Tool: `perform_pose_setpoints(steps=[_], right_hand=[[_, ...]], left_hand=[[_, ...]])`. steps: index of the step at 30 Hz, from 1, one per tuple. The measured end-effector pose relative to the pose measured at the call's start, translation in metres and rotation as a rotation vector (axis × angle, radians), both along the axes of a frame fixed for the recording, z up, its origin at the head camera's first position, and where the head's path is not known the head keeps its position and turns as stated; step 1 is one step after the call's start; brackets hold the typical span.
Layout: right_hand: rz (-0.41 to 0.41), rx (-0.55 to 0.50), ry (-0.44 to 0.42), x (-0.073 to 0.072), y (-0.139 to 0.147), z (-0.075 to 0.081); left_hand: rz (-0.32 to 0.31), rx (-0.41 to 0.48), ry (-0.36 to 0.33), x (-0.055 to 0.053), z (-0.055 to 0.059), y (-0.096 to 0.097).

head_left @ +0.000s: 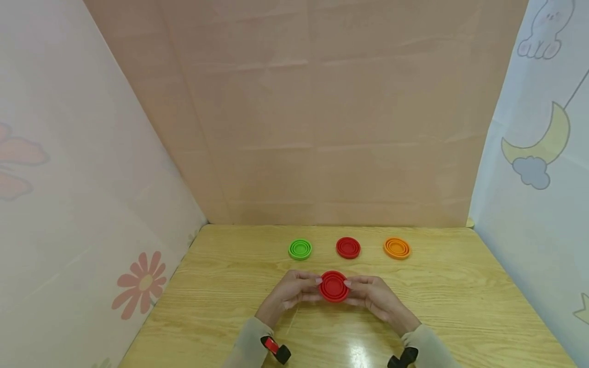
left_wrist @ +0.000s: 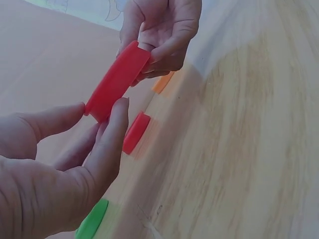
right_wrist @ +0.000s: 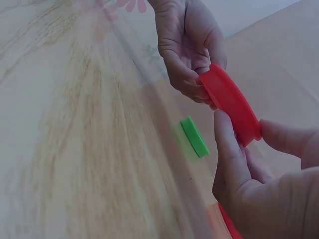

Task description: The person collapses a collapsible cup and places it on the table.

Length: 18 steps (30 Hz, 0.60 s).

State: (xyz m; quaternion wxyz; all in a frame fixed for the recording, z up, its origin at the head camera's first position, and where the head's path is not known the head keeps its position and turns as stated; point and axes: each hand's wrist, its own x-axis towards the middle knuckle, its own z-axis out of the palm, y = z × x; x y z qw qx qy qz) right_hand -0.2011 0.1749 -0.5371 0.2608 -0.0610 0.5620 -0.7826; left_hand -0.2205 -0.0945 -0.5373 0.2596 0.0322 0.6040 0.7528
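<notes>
A red collapsible cup point(head_left: 334, 286), folded flat into concentric rings, is held up between both hands over the near middle of the table. My left hand point(head_left: 296, 290) pinches its left edge, thumb on the rim and fingers beneath. On the opposite edge my right hand point(head_left: 375, 296) pinches it the same way. Both wrist views show the flattened cup point(left_wrist: 115, 82) side-on and tilted, with its smooth red wall point(right_wrist: 230, 104) between the two hands. Beyond the hands, a second red folded cup point(head_left: 348, 248) lies on the table.
A green folded cup point(head_left: 300, 249) lies left of the second red one, and an orange folded cup point(head_left: 397, 248) lies right of it, all in a row near the back. Brown paper point(head_left: 322, 128) backs the wooden table point(head_left: 221, 286); printed white sheets point(head_left: 543, 220) flank it.
</notes>
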Motion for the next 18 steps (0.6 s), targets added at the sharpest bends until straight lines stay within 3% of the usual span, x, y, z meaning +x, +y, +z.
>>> perform_pose_setpoints(steps=[9,18], right_hand=[[0.015,0.040,-0.018,-0.004,-0.008,-0.003],[0.019,0.060,0.012,-0.023,-0.046,0.002]], left_hand=[[0.014,-0.067,0.018,-0.002,-0.007,-0.009],[0.050,-0.094,0.038,-0.014,-0.002,-0.045]])
